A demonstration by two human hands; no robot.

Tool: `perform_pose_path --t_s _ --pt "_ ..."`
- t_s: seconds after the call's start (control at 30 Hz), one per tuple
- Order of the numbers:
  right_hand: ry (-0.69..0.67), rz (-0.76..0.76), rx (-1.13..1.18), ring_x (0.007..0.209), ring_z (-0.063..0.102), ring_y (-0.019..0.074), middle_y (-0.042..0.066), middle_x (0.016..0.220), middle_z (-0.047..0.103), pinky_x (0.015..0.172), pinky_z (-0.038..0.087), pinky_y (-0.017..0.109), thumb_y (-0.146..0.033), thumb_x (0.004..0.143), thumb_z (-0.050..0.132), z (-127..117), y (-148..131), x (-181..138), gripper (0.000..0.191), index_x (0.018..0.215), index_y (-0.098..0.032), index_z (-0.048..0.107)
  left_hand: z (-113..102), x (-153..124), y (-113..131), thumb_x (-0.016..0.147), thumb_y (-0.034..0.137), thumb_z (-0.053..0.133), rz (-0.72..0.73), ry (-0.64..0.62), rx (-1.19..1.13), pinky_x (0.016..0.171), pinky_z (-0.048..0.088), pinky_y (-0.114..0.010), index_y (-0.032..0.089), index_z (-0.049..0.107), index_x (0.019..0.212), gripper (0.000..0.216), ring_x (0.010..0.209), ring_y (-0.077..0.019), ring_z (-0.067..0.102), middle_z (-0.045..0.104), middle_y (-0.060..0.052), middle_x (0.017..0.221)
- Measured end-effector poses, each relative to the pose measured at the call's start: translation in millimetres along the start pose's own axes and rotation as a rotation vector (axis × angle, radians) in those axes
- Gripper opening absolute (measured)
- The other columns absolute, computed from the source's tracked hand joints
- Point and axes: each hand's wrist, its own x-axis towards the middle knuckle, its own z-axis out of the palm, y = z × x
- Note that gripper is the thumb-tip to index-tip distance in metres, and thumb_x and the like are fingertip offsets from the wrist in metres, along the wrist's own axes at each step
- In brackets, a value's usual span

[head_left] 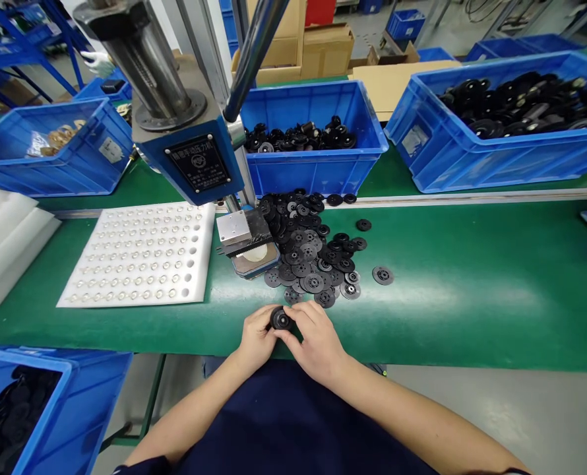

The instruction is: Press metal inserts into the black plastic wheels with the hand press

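both hands meeting at the near edge of the green bench [471, 284], left hand [256, 338] and right hand [317, 342] pinching one small black disc [280, 320], heap of black discs [307, 247] just beyond, blue hand press [199, 152] beside a white foam tray [142, 254], blue bins [318, 142] behind

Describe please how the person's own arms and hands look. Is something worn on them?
The left hand and the right hand are bare: no gloves, no ring or watch in sight. Both forearms are uncovered as well. A dark navy sleeve edge shows only by the left elbow, at the bottom edge, matching the navy garment below the hands.
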Motion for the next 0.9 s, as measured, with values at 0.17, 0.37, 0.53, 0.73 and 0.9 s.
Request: perform_pose_path --t_s 0.17,0.37,0.53,0.73,0.9 --pt "0.025 -0.009 -0.036 0.085 0.056 0.0214 0.009 0.093 0.064 0.076 0.05 0.039 -0.034 0.095 0.058 3.7 1.3 -6.0 0.024 0.11 -0.015 0.059 2.2 -3.8 -3.8 0.086 0.012 0.053 0.01 -0.03 0.024 0.083 0.059 -0.035 0.018 0.072 0.099 0.024 0.09 -0.0206 0.072 0.076 -0.009 0.096" --pt "-0.005 -0.015 -0.071 0.087 0.057 0.0222 0.01 0.094 0.065 0.075 0.05 0.04 -0.031 0.096 0.056 4.9 1.3 -4.1 0.024 0.113 -0.014 0.059 4.8 -2.4 -0.8 0.086 0.016 0.052 -0.05 -0.013 0.023 0.083 0.059 -0.037 0.017 0.072 0.097 0.023 0.09 -0.0222 0.071 0.076 -0.01 0.096" --pt "0.009 -0.013 -0.05 0.09 0.058 0.0228 0.011 0.096 0.065 0.08 0.052 0.042 -0.033 0.095 0.058 3.5 7.1 1.0 0.027 0.116 -0.016 0.061 6.4 1.4 2.2 0.084 0.016 0.053 -0.084 0.017 0.005 0.081 0.058 -0.035 0.018 0.071 0.095 0.021 0.086 -0.0213 0.07 0.075 -0.009 0.091" --pt "-0.025 0.044 0.003 0.089 0.06 0.0223 0.01 0.093 0.066 0.08 0.054 0.041 -0.04 0.093 0.06 -3.8 12.8 8.1 0.029 0.11 -0.017 0.065 1.5 6.0 6.3 0.08 0.017 0.059 -0.309 -0.079 -0.187 0.075 0.055 -0.031 0.019 0.06 0.106 0.026 0.083 -0.0175 0.066 0.072 -0.005 0.092" --pt "-0.016 0.159 0.163 0.08 0.06 0.0185 0.006 0.083 0.064 0.073 0.054 0.034 -0.045 0.088 0.065 -13.1 12.5 15.8 0.028 0.097 -0.018 0.067 -11.8 9.1 18.3 0.083 0.023 0.066 -0.47 -0.174 -0.405 0.064 0.049 -0.023 0.018 0.052 0.095 0.019 0.069 -0.0116 0.058 0.063 0.0 0.078"
